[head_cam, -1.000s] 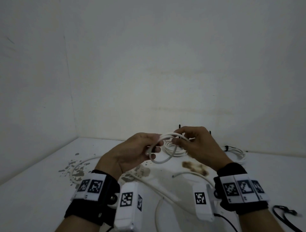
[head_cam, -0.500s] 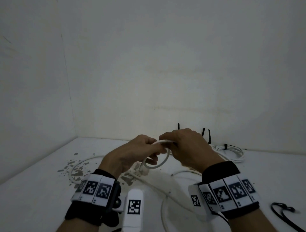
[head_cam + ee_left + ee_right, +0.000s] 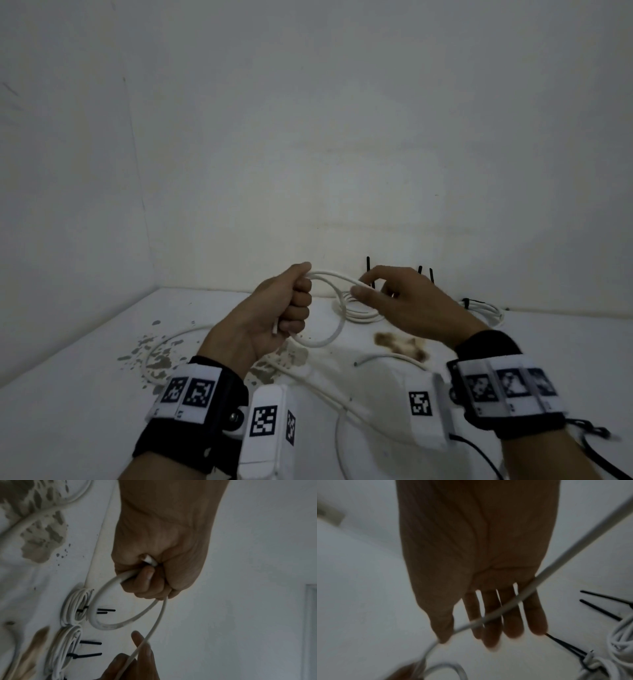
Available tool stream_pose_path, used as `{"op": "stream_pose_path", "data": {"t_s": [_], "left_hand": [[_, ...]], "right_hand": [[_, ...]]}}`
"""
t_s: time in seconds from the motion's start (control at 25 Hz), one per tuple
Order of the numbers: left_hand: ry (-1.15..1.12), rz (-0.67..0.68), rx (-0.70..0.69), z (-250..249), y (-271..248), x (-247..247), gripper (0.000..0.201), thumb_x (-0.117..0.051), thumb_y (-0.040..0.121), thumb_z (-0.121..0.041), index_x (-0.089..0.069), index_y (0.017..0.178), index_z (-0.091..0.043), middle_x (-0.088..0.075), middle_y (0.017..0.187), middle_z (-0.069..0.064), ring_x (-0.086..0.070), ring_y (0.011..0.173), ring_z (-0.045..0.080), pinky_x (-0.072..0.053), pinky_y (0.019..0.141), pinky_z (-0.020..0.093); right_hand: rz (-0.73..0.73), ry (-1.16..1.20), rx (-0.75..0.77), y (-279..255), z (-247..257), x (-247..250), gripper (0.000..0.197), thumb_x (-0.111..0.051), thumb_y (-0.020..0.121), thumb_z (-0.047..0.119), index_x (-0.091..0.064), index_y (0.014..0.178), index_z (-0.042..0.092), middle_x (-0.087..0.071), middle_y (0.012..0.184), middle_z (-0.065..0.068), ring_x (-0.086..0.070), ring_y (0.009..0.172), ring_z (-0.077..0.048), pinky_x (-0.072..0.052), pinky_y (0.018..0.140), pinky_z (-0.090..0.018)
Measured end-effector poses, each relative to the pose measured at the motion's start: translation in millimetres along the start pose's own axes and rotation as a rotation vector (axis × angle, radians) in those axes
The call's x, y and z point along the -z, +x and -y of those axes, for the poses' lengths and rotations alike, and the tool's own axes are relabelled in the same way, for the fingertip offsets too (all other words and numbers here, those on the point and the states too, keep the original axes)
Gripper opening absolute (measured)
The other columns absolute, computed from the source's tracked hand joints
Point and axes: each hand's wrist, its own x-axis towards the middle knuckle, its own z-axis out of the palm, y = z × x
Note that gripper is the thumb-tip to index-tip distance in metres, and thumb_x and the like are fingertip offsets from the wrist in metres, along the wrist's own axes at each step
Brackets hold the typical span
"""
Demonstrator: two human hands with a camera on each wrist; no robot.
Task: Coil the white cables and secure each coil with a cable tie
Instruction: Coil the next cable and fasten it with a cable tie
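Note:
My left hand (image 3: 287, 308) is curled into a fist round a small loop of white cable (image 3: 337, 329), held above the table. The left wrist view shows the cable end poking out of the fist (image 3: 149, 561) and the loop (image 3: 106, 626) hanging below it. From the fist the cable runs right to my right hand (image 3: 404, 301). That hand's fingers (image 3: 491, 615) are straight and spread, and the cable (image 3: 530, 586) lies across them and past the thumb tip. The rest of this cable (image 3: 164, 346) trails over the table to the left.
Two tied coils (image 3: 75, 608) (image 3: 65, 649) with upright black ties (image 3: 368, 270) lie by the back wall behind my hands. Another tied coil (image 3: 486, 308) sits at the right. A brown stain (image 3: 400, 344), a loose cable end (image 3: 387, 358) and a black tie (image 3: 596, 431) lie nearer.
My right hand has let go at the loop, opened and slid right along the cable. My left hand has closed into a fist round the loop.

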Motion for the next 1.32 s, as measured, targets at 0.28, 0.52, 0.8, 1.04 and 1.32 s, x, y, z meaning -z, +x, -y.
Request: {"op": "stream_pose_path", "data": {"t_s": [0.28,0.52,0.8,1.04,1.32], "left_hand": [[-0.223,-0.06,-0.172,-4,2,13,0.044,-0.041,0.1,-0.052,-0.043,0.07,-0.019,-0.014,0.049,-0.009,-0.013,0.034,0.005,-0.011,0.031,0.018],[-0.283,-0.089,-0.199,-2,0,-1,0.046,-0.038,0.098,-0.056,-0.04,0.069,-0.021,-0.015,0.049,-0.008,-0.013,0.034,0.005,-0.01,0.034,0.018],[-0.224,-0.109,-0.216,4,-3,-19,0.047,-0.046,0.097,-0.054,-0.044,0.065,-0.019,-0.017,0.05,-0.005,-0.013,0.037,0.008,-0.012,0.036,0.021],[-0.236,0.077,-0.133,1,-12,-14,0.049,-0.052,0.09,-0.052,-0.037,0.053,-0.023,-0.016,0.039,-0.009,-0.013,0.028,0.004,-0.005,0.037,0.019],[-0.179,0.196,-0.07,5,-8,-30,0.049,-0.049,0.092,-0.05,-0.034,0.053,-0.024,-0.018,0.038,-0.011,-0.015,0.027,0.003,-0.009,0.033,0.017]], "right_hand": [[0.185,0.051,-0.232,-14,-13,27,0.023,-0.049,0.104,0.023,-0.069,0.096,0.015,-0.055,0.062,-0.003,-0.051,0.047,-0.016,-0.053,0.05,-0.031],[0.158,0.717,-0.164,-10,37,10,0.03,-0.045,0.103,0.007,-0.074,0.109,0.009,-0.044,0.063,-0.004,-0.041,0.054,-0.016,-0.049,0.048,-0.03],[-0.35,0.21,-0.024,1,55,-34,0.021,-0.088,0.073,0.029,-0.076,0.09,0.032,-0.057,0.092,0.008,-0.061,0.078,-0.01,-0.055,0.069,-0.024],[-0.033,0.438,-0.076,-1,41,-38,0.024,-0.077,0.086,0.029,-0.067,0.105,0.02,-0.069,0.089,-0.002,-0.069,0.074,-0.019,-0.059,0.06,-0.039],[-0.621,0.03,-0.134,2,20,-37,0.019,-0.068,0.084,0.015,-0.053,0.096,0.014,-0.061,0.079,-0.002,-0.057,0.064,-0.019,-0.041,0.054,-0.031]]}}
